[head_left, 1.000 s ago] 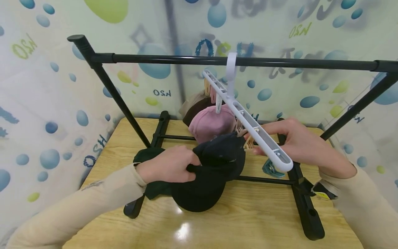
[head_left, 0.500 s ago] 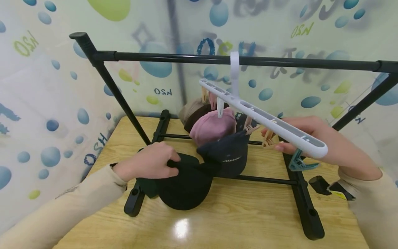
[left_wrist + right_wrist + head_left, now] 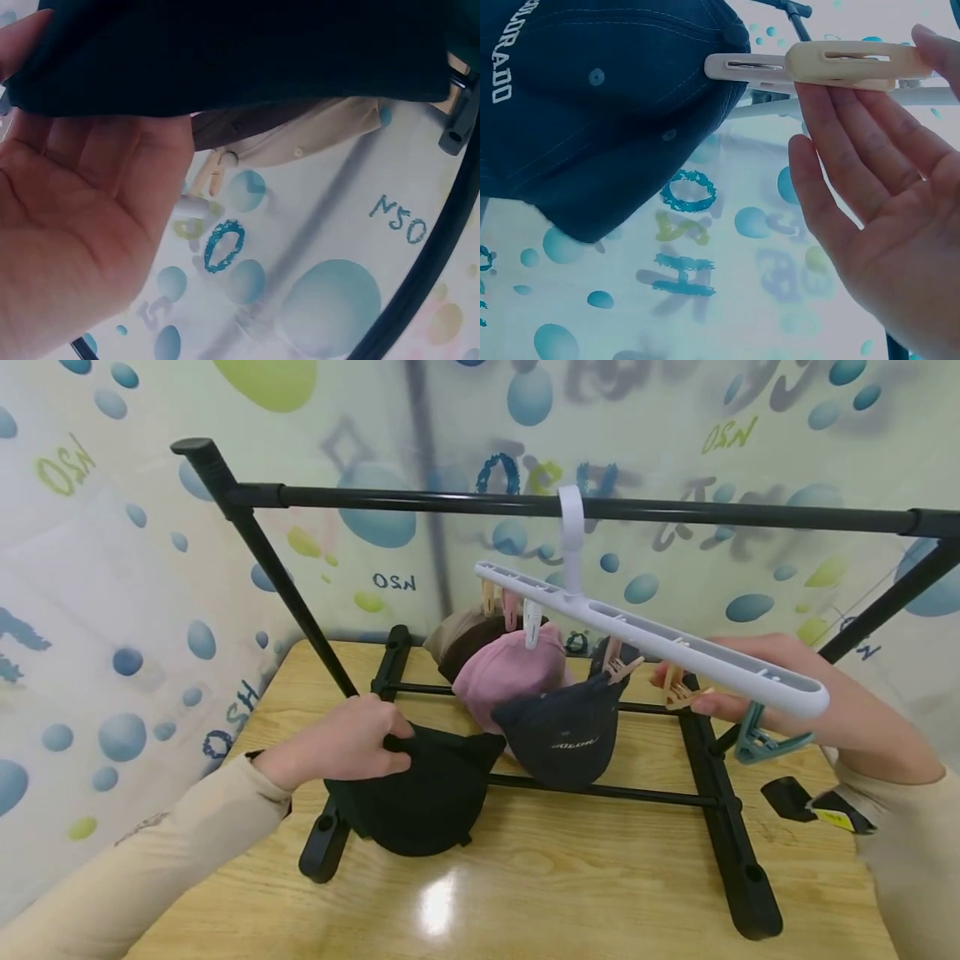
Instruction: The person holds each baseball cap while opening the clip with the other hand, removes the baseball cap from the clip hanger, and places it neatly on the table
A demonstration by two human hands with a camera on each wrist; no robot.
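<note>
My left hand point(image 3: 341, 739) pinches the edge of a black-green cap point(image 3: 427, 797), its fingers behind the fabric in the left wrist view. My right hand point(image 3: 780, 652) holds a yellow clothespin point(image 3: 855, 61) between thumb and fingertips, under the white clip hanger point(image 3: 637, 642). Beside it, a pale pink clothespin point(image 3: 619, 664) bites the edge of a hanging navy cap point(image 3: 573, 735) with white lettering. Behind that, a pink cap point(image 3: 510, 672) hangs by a white clothespin point(image 3: 532, 627), and a beige-and-brown cap point(image 3: 465, 639) is farthest back. A teal clothespin point(image 3: 763, 743) dangles at the hanger's near end.
The hanger hooks over the black rack's top bar point(image 3: 420, 500). Rack feet point(image 3: 738, 860) and lower crossbars stand on the wooden table point(image 3: 585, 877). A bubble-patterned sheet point(image 3: 637, 427) covers the walls behind. A black strap piece hangs by the right sleeve.
The left hand has drawn the black-green cap leftward, away from the navy cap. The hanger's near end has swung right with the right hand, which stays on the yellow clothespin.
</note>
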